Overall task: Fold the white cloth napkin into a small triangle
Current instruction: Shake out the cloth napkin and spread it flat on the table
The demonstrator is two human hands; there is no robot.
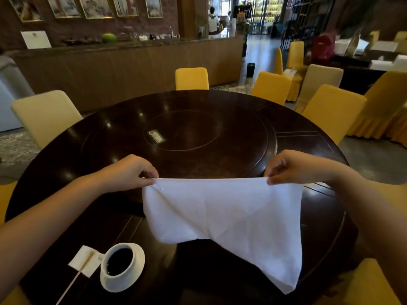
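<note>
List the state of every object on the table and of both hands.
white cloth napkin: lifted, hanging by two pinched corners
left hand: pinching napkin's left corner
right hand: pinching right corner
white ceramic cup: upright on saucer, filled with dark liquid
round dark wooden table: glossy

A dark round tabletop (220, 119) fills the centre, ringed by yellow-covered chairs (192, 78). At upper left, framed pictures (95, 7) hang on a brick wall above a long wooden counter (132, 64). Bright daylight enters through glass doors (264, 12) at upper right.
</note>
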